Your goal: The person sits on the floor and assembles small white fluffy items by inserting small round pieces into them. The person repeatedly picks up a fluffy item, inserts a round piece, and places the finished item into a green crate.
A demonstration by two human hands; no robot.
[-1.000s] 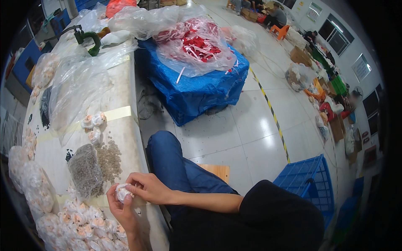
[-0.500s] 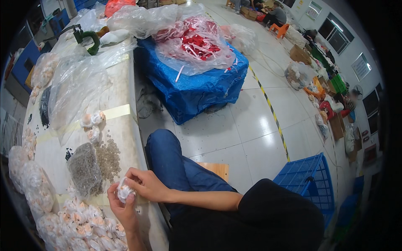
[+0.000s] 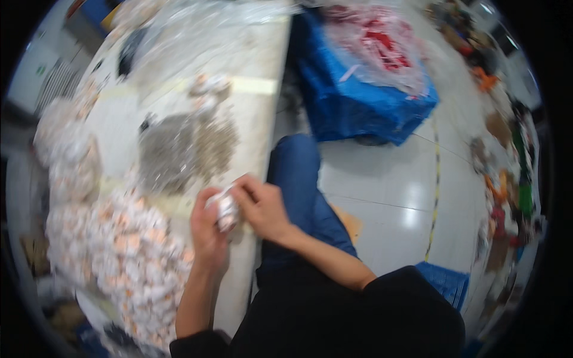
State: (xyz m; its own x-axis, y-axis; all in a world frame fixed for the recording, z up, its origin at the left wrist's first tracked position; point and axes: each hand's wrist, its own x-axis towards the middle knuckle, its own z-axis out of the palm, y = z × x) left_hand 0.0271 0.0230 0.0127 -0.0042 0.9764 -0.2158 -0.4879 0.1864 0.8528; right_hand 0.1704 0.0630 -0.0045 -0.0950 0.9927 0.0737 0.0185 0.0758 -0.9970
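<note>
Both hands meet over the table's near edge around a small white wrapped bundle (image 3: pixel 227 212), which looks soft and is blurred by motion. My left hand (image 3: pixel 208 231) has its fingers and thumb closed around the bundle from the left. From the other side, my right hand (image 3: pixel 264 207) pinches at the bundle's upper edge with bent fingers. Just beyond them lies a clear plastic bag (image 3: pixel 167 152) of small greyish pieces. Similar loose pieces (image 3: pixel 216 143) are scattered beside the bag. A few white and peach bundles (image 3: pixel 210 89) sit beyond these.
A large heap of white and peach bundles (image 3: pixel 128 250) covers the table's near left. Clear plastic sheeting (image 3: pixel 191 42) lies at the far end. Right of the table stand a blue-covered load (image 3: pixel 364 113) with red pieces in plastic, and a blue crate (image 3: pixel 444 283).
The view has swung left and down, so the table and hands appear farther right and higher, and more of the heap shows. Both hands still hold the bundle.
</note>
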